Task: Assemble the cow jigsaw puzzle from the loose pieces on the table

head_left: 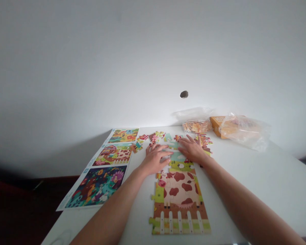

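One joined section of colourful cardboard jigsaw pieces (pixel 181 190) sits mid-worktop (pixel 257 180): spotted cow, white fence, some sky. Roughly half done, I'd judge. Right and bottom edges look straight; left edge has knobs sticking out, so the barn side is open. Loose red, pink, brown and green cardboard pieces (pixel 154 137) lie beyond the left hand (pixel 155 158), more past the right hand (pixel 193 151).

Both grips fairly wide, fingers spread over the section's far end. No piece visibly pinched; can't tell what's under the palms.

Materials: glossy-looking white paper sheet with three printed scenes (pixel 117 153), the middle one matching the cow; crinkly clear plastic bag of pieces (pixel 197 126); orange box (pixel 218 126), second clear crumpled bag (pixel 250 132) over it.
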`<state>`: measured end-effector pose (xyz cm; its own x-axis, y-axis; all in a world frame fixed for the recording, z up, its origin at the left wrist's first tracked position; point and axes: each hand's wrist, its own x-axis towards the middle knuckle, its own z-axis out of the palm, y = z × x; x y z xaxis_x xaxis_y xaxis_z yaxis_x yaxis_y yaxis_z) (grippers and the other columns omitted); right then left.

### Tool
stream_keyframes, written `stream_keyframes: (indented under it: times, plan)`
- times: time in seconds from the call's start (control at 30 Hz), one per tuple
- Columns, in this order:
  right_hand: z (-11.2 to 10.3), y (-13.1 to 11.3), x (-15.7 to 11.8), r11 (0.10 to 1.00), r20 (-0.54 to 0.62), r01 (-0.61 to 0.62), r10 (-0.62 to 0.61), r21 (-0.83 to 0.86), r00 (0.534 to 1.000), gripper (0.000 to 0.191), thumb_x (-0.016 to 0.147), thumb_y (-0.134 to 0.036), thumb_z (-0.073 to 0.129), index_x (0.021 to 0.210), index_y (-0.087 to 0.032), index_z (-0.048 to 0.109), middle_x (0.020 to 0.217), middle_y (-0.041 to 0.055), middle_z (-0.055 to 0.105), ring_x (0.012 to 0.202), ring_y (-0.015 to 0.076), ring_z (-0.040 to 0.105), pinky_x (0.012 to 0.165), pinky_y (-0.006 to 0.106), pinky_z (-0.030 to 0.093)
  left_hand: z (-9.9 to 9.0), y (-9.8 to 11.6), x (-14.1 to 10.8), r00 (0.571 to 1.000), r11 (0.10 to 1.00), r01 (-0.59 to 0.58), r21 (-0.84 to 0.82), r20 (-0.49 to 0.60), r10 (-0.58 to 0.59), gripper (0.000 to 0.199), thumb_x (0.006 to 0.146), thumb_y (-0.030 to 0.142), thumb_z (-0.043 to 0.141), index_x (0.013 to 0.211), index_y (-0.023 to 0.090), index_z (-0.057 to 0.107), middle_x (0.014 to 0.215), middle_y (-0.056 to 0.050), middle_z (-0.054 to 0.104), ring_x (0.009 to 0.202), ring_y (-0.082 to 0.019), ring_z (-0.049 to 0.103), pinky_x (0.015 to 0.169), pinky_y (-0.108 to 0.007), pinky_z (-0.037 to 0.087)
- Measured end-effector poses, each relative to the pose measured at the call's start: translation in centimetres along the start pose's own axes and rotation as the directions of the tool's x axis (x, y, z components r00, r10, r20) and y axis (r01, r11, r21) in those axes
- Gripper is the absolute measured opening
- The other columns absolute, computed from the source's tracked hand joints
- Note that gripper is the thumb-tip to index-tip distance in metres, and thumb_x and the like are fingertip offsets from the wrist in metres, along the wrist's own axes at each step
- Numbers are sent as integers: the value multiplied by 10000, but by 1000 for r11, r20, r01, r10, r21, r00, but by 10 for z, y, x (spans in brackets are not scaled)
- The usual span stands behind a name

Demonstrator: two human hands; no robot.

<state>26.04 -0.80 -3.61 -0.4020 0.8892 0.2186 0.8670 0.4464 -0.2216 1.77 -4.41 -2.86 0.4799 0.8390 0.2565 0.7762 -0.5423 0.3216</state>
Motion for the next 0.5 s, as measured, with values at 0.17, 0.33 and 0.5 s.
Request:
stream_keyframes:
  times: [0.17, 0.33, 0.5]
  plan:
    - [-1, 3, 0, 997, -96, -67, 64, -32, 993, 254, 958, -420, 515, 1112, -291, 671, 1316, 70, 580, 1269, 308, 433, 1132, 660, 87, 0, 0, -1, 1000, 1000, -5, -6, -1, 5, 316, 891, 347, 605, 1186, 439, 669, 1392, 42, 553, 1288, -293, 427, 1127, -562, 238]
    - [2, 5, 1, 993, -108, -119, 116, -23, 987, 187, 933, -367, 545, 1021, -241, 651, 1272, 86, 593, 1298, 331, 387, 1111, 653, 129, 0, 0, 0, 1000, 1000, -8, -3, -7, 8, 314, 917, 319, 556, 1194, 412, 671, 1387, 32, 564, 1273, -281, 440, 1128, -554, 236]
    - [1, 7, 2, 990, -126, -137, 132, -32, 983, 174, 925, -360, 559, 1013, -249, 660, 1102, 71, 649, 1143, 294, 496, 1099, 568, 174, 0, 0, 0, 1000, 1000, -1, 2, -10, 1, 316, 914, 317, 563, 1192, 422, 669, 1382, 39, 567, 1270, -279, 440, 1123, -555, 241]
